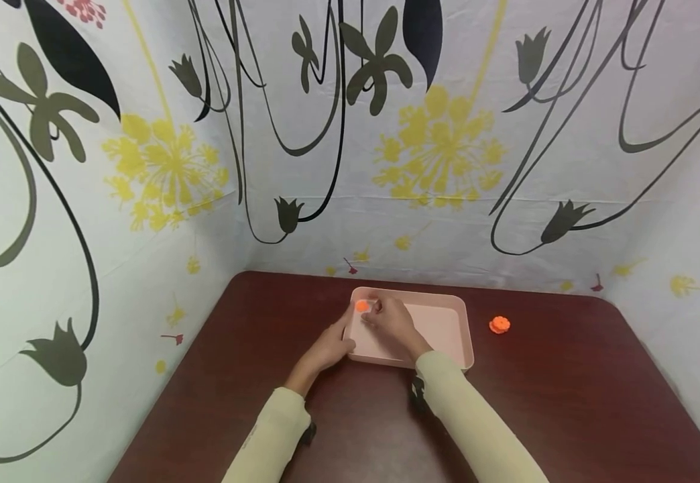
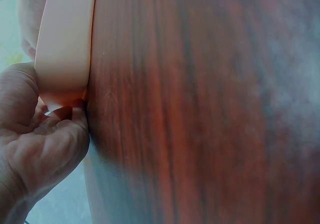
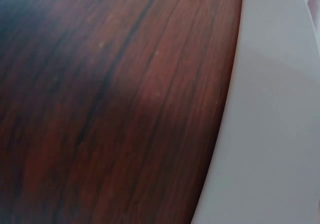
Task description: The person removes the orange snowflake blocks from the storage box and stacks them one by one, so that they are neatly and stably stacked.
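Note:
A shallow pale pink tray [image 1: 440, 332] sits toward the back of the table. My left hand [image 1: 328, 345] grips its left end; in the left wrist view the thumb and fingers of that hand [image 2: 45, 139] close round the tray's corner [image 2: 65, 49]. Inside the tray's back left corner is a small round orange piece [image 1: 362, 306]. Right beside it, over the tray floor, my right hand [image 1: 393, 320] has bent fingers; I cannot tell whether they pinch anything. The right wrist view shows the tray's outer wall [image 3: 270, 109], with the fingers out of sight.
An orange flower-shaped piece [image 1: 499, 325] lies on the dark red-brown wooden table [image 1: 567, 389], to the right of the tray. White cloth [image 1: 350, 174] with flower prints hangs behind the table and along both sides.

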Motion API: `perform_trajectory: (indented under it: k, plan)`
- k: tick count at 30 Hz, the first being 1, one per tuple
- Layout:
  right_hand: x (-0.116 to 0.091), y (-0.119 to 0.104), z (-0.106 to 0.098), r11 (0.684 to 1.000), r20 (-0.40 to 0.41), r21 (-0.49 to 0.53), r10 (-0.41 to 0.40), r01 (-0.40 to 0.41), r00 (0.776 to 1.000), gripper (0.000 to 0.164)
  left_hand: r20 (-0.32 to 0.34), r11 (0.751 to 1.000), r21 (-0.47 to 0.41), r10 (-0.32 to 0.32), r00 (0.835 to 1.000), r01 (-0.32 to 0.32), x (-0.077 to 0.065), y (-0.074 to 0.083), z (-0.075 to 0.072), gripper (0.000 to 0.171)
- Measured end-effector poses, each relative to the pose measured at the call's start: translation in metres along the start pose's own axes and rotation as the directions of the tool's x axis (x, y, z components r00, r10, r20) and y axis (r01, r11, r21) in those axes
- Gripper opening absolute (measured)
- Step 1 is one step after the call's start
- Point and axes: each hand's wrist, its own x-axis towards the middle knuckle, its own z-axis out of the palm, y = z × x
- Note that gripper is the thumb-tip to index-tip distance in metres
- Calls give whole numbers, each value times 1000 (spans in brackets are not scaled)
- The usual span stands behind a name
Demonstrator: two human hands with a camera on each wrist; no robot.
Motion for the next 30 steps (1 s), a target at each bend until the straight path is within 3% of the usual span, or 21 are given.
perform_trajectory:
  k: [12, 30]
  plan:
    - [7, 5, 6, 985, -18, -172, 8, -11, 1000, 50, -11, 1000, -2, -19, 1000, 19, 0, 0, 3, 99]
    - [13, 0, 18, 975, -132, -217, 27, -55, 991, 26, -17, 1000, 11, -27, 1000, 27, 0, 2, 1, 98]
